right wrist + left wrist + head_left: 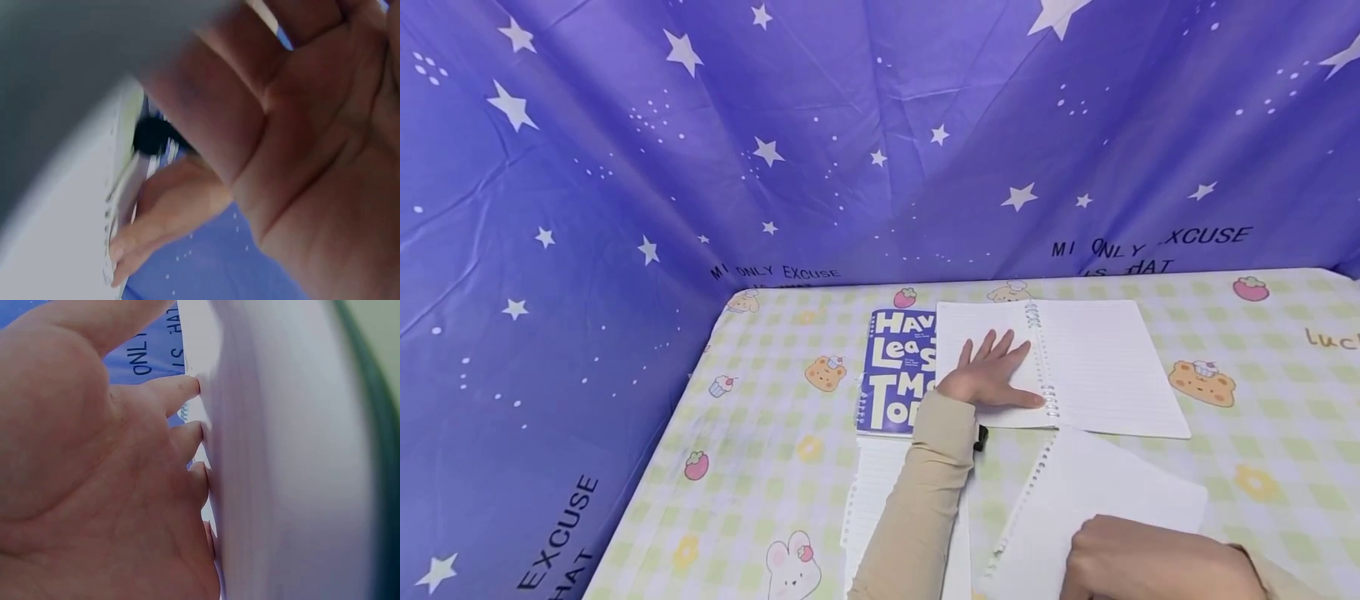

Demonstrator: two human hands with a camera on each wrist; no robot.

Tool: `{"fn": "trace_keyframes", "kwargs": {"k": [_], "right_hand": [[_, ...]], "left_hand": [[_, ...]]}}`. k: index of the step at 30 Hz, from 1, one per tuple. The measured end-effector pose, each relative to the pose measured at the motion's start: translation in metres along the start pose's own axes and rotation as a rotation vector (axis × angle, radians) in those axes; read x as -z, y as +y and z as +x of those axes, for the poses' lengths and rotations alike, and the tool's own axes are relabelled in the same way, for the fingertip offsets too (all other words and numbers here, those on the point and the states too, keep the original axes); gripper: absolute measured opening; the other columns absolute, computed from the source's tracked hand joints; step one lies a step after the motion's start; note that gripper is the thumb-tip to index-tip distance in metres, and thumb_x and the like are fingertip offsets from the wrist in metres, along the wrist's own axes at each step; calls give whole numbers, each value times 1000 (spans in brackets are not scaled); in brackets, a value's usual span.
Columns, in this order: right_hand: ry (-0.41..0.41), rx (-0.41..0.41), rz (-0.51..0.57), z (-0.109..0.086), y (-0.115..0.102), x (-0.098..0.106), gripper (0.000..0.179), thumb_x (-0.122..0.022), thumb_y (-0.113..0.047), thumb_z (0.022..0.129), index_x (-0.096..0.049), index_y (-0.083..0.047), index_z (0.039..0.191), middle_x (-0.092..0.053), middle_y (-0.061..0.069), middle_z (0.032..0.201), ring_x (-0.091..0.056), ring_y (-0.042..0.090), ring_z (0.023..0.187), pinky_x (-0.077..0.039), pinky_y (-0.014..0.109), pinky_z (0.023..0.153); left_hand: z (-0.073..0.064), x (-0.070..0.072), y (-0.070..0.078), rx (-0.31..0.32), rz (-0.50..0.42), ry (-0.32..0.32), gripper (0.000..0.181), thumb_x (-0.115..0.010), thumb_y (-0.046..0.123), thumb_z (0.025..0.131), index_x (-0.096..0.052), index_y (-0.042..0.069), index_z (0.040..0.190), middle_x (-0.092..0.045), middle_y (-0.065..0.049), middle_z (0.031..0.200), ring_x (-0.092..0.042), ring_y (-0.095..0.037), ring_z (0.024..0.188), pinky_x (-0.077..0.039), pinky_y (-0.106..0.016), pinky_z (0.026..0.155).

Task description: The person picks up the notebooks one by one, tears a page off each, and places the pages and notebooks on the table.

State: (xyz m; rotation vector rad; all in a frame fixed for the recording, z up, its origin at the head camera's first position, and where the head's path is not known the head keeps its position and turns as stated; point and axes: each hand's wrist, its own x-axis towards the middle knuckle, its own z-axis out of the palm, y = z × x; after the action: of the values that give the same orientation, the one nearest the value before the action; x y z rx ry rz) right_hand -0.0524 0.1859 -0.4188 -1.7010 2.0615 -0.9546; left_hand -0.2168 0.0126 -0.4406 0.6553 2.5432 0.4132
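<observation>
My left hand (992, 377) lies flat with fingers spread on the left page of an open spiral notebook (1108, 367). Its thumb reaches the wire binding (1051, 402); in the left wrist view the fingertips (192, 384) rest against the white page. My right hand (1150, 557), at the bottom right, has bent fingers and grips a loose white sheet (1097, 475) with a ragged punched edge. That sheet slants just in front of the notebook. The right wrist view shows the palm (325, 156) close up, with the grip itself hidden.
A purple notebook (887, 375) with white lettering lies partly under the open one. Another loose sheet (872, 475) with a punched edge lies below it, partly covered by my left forearm. A checked cloth (760, 417) covers the table; a purple starry curtain (850, 208) hangs behind.
</observation>
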Motion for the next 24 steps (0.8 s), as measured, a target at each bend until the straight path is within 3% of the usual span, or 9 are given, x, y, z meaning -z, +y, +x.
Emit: {"fn": "trace_keyframes", "kwargs": {"k": [2, 8, 14, 20, 24], "right_hand": [[-8, 12, -11, 4, -2, -2, 36, -71, -5, 75, -50, -23, 53, -27, -17, 50, -8, -18, 55, -14, 5, 35], [-7, -1, 29, 7, -8, 4, 41, -68, -5, 86, -48, -23, 56, -28, -18, 54, -14, -19, 57, -17, 4, 39], [2, -10, 48, 8, -18, 4, 37, -73, -10, 78, -47, -23, 55, -26, -19, 52, -9, -19, 56, -12, 7, 35], [30, 79, 10, 10, -26, 5, 39, -73, -17, 84, -48, -25, 56, -30, -20, 51, -9, -20, 56, -13, 4, 36], [45, 121, -16, 14, -32, 7, 37, -73, -18, 87, -50, -26, 59, -35, -20, 53, -16, -22, 60, -20, 1, 42]], "left_hand": [[0, 0, 0, -4, 3, 13, 89, -55, 60, 92, -8, 30, 161, 5, 6, 167, 12, -14, 153, 10, -39, 124], [0, -1, 0, -5, -2, 20, 90, -57, 61, 91, -9, 30, 161, 4, 6, 167, 11, -15, 153, 10, -38, 124], [0, -2, 0, -6, 2, 22, 90, -57, 61, 91, -10, 29, 161, 4, 4, 167, 10, -16, 153, 9, -39, 124], [2, -3, 1, -1, 9, 16, 91, -57, 61, 91, -9, 30, 161, 5, 5, 167, 10, -16, 153, 9, -39, 124], [1, -2, 3, 10, 23, 5, 91, -56, 62, 91, -7, 31, 160, 6, 7, 167, 11, -14, 153, 10, -38, 124]]}}
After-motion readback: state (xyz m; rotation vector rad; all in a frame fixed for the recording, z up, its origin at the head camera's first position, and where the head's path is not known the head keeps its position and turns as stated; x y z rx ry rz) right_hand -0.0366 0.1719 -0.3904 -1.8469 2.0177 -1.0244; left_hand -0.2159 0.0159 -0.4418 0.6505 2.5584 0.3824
